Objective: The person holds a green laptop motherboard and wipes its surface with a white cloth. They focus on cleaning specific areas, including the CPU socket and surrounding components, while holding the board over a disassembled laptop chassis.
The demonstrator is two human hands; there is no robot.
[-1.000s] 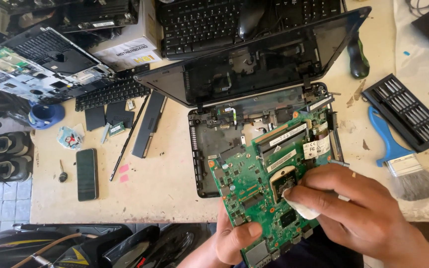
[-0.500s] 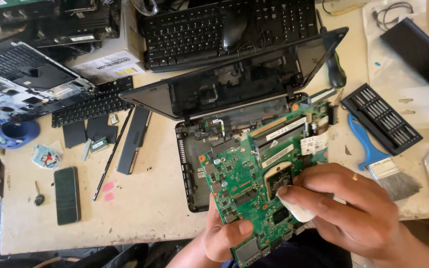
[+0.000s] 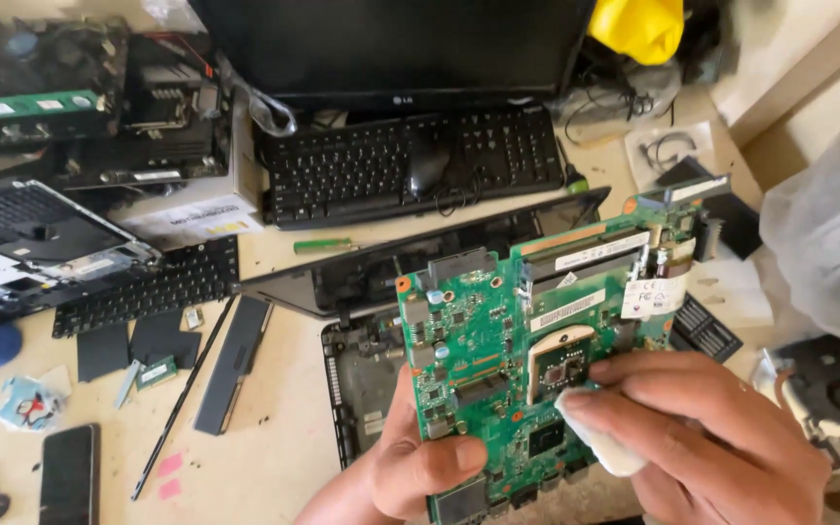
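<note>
My left hand point(image 3: 418, 465) grips the lower left edge of a green laptop motherboard point(image 3: 498, 340), thumb on its face, holding it tilted up over the open black laptop base point(image 3: 357, 374). My right hand point(image 3: 721, 442) pinches a small white wipe point(image 3: 600, 439) and presses it against the board just below the bare processor chip point(image 3: 566, 362). The laptop's lid point(image 3: 391, 272) lies behind the board.
A black keyboard with a mouse point(image 3: 420, 165) sits before a monitor point(image 3: 391, 44). A loose laptop keyboard point(image 3: 148, 287), a battery point(image 3: 233, 365), a phone point(image 3: 68, 476) and dismantled laptop parts point(image 3: 41, 233) lie left. A cooling fan point(image 3: 833, 394) and a plastic bag point(image 3: 828, 233) are right.
The motherboard has been lifted and tilted up closer to the camera. The view has swung upward, bringing the monitor and far desk into sight. My right hand keeps the wipe on the board.
</note>
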